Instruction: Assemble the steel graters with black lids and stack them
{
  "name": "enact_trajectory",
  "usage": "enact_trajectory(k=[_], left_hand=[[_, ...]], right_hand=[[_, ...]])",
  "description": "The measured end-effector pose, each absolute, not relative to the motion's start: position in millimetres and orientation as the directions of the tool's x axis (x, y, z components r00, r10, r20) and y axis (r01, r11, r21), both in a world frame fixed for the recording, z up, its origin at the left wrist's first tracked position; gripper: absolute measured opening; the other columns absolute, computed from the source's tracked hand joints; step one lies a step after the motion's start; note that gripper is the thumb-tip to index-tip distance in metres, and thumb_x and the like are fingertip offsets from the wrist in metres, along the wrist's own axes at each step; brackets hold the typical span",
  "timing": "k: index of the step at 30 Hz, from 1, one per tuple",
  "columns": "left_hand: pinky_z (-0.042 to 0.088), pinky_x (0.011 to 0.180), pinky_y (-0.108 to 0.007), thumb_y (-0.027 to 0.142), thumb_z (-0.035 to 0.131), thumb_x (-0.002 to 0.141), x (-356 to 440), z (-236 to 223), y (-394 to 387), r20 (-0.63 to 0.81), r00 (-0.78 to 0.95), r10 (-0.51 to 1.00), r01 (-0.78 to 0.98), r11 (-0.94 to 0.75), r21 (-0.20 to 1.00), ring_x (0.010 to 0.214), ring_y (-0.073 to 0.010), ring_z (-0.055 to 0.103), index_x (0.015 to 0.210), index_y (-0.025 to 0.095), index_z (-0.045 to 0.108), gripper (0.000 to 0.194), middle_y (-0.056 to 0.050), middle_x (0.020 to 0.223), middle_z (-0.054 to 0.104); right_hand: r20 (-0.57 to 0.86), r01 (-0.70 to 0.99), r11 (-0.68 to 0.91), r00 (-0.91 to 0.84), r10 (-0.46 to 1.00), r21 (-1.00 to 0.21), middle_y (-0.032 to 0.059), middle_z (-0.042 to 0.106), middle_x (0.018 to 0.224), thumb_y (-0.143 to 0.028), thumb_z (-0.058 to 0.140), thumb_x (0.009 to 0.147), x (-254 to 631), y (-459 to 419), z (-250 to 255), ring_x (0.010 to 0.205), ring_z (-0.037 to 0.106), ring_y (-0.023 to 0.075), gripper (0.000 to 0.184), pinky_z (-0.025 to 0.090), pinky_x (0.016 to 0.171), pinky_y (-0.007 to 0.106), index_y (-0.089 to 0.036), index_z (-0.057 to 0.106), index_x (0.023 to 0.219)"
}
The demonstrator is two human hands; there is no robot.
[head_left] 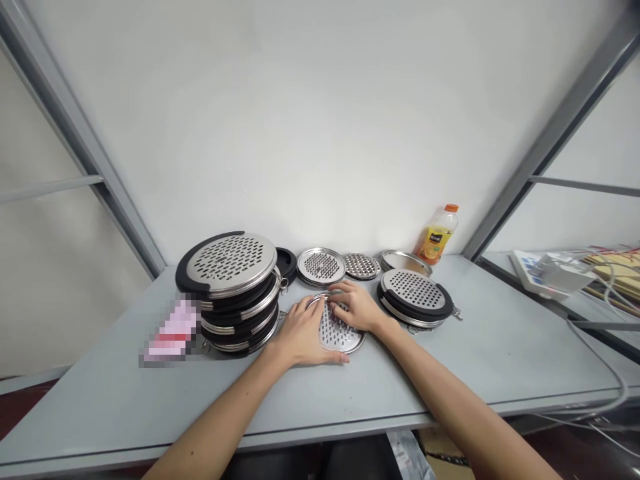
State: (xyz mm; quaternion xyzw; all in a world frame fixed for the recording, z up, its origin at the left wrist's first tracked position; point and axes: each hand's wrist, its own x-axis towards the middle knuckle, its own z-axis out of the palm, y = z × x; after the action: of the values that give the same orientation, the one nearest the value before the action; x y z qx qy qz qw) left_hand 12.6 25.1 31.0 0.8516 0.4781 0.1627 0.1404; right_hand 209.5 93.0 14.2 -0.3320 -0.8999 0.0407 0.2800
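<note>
A round metal grater disc (341,333) with rows of raised holes lies on the table in front of me. My left hand (303,333) wraps round its left side, fingers at the far rim and thumb along the near rim. My right hand (356,307) rests over the disc's far right part, its fingers bent at the far rim beside the left fingertips. Both hands partly hide the disc. To the left stands a stack of round graters with black edging (233,263). On the right lies a smaller stack of the same kind (417,293).
Along the wall sit a black round part (286,261), stacked grater discs (321,265), coarser discs (362,265) and metal rings (406,261). An orange-capped bottle (439,237) stands behind. A blurred pink item (175,327) lies left; a power strip (535,273) with cables is far right.
</note>
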Motion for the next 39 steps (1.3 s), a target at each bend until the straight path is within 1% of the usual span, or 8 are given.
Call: enact_trajectory(k=[4, 7, 12, 17, 21, 29, 35, 39], left_hand=[[0.026, 0.108, -0.049, 0.071, 0.067, 0.057, 5.1, 36.3, 22.4, 0.073, 0.538, 0.84, 0.754, -0.519, 0.402, 0.137, -0.0377, 0.025, 0.143, 0.02, 0.028, 0.107, -0.013, 0.144, 0.038], [0.025, 0.108, -0.05, 0.064, 0.07, 0.059, 0.6, 37.3, 20.9, 0.054, 0.575, 0.817, 0.734, -0.544, 0.406, 0.137, -0.0373, 0.023, 0.142, 0.022, 0.029, 0.102, -0.011, 0.144, 0.038], [0.031, 0.104, -0.051, 0.067, 0.073, 0.054, 5.6, 35.5, 18.5, 0.111, 0.5, 0.859, 0.763, -0.497, 0.413, 0.131, -0.0373, 0.032, 0.141, 0.024, 0.031, 0.106, -0.011, 0.14, 0.043], [0.022, 0.109, -0.051, 0.073, 0.071, 0.052, 13.5, 29.0, 17.7, 0.12, 0.418, 0.9, 0.792, -0.426, 0.438, 0.135, -0.0383, 0.026, 0.147, 0.022, 0.019, 0.12, -0.012, 0.148, 0.034], [0.019, 0.11, -0.051, 0.076, 0.069, 0.051, 15.1, 25.6, 18.0, 0.116, 0.399, 0.909, 0.795, -0.406, 0.45, 0.136, -0.0392, 0.025, 0.149, 0.019, 0.01, 0.128, -0.014, 0.15, 0.03], [0.021, 0.11, -0.049, 0.076, 0.069, 0.053, 15.1, 24.7, 18.6, 0.136, 0.411, 0.901, 0.785, -0.426, 0.449, 0.134, -0.0376, 0.029, 0.15, 0.017, 0.007, 0.129, -0.014, 0.15, 0.03], [0.023, 0.109, -0.048, 0.074, 0.071, 0.052, 15.3, 23.9, 18.7, 0.135, 0.397, 0.908, 0.784, -0.412, 0.464, 0.134, -0.0379, 0.03, 0.15, 0.015, 0.004, 0.132, -0.016, 0.149, 0.031], [0.023, 0.109, -0.049, 0.075, 0.071, 0.052, 15.2, 22.3, 19.1, 0.14, 0.398, 0.907, 0.786, -0.416, 0.458, 0.133, -0.0381, 0.03, 0.149, 0.015, 0.007, 0.131, -0.017, 0.149, 0.031]], right_hand=[[0.542, 0.571, 0.738, -0.515, 0.664, -0.361, 0.0099, 0.066, 0.11, -0.025, 0.048, 0.09, 216.3, 96.4, 16.2, 0.1, 0.057, 0.0239, 0.027, 0.045, 0.09, 0.043, -0.019, 0.071, 0.101], [0.53, 0.581, 0.712, -0.49, 0.692, -0.393, 0.0104, 0.066, 0.109, -0.026, 0.044, 0.093, 213.9, 91.5, 18.4, 0.101, 0.057, 0.0239, 0.029, 0.045, 0.091, 0.042, -0.018, 0.071, 0.101], [0.426, 0.626, 0.693, -0.551, 0.717, -0.358, 0.0115, 0.064, 0.112, -0.027, 0.04, 0.095, 197.5, 73.4, 20.6, 0.104, 0.055, 0.0239, 0.032, 0.043, 0.094, 0.041, -0.016, 0.067, 0.107], [0.39, 0.657, 0.688, -0.572, 0.721, -0.307, 0.0122, 0.063, 0.111, -0.035, 0.038, 0.097, 186.9, 62.6, 18.5, 0.106, 0.054, 0.0244, 0.036, 0.042, 0.094, 0.041, -0.016, 0.062, 0.116], [0.373, 0.678, 0.679, -0.574, 0.729, -0.283, 0.0131, 0.06, 0.113, -0.04, 0.037, 0.097, 185.6, 61.1, 17.7, 0.108, 0.052, 0.0251, 0.039, 0.042, 0.095, 0.042, -0.017, 0.062, 0.116], [0.36, 0.697, 0.666, -0.569, 0.739, -0.266, 0.013, 0.058, 0.114, -0.041, 0.038, 0.097, 185.1, 60.6, 16.0, 0.11, 0.051, 0.0255, 0.038, 0.041, 0.095, 0.042, -0.017, 0.061, 0.116], [0.346, 0.703, 0.653, -0.56, 0.753, -0.282, 0.0129, 0.059, 0.116, -0.04, 0.036, 0.097, 182.0, 60.7, 14.8, 0.111, 0.051, 0.0251, 0.039, 0.042, 0.096, 0.042, -0.018, 0.062, 0.116], [0.35, 0.73, 0.621, -0.524, 0.777, -0.286, 0.0132, 0.055, 0.128, -0.038, 0.034, 0.098, 179.9, 60.9, 12.2, 0.121, 0.046, 0.0265, 0.041, 0.039, 0.101, 0.045, -0.018, 0.065, 0.116]])
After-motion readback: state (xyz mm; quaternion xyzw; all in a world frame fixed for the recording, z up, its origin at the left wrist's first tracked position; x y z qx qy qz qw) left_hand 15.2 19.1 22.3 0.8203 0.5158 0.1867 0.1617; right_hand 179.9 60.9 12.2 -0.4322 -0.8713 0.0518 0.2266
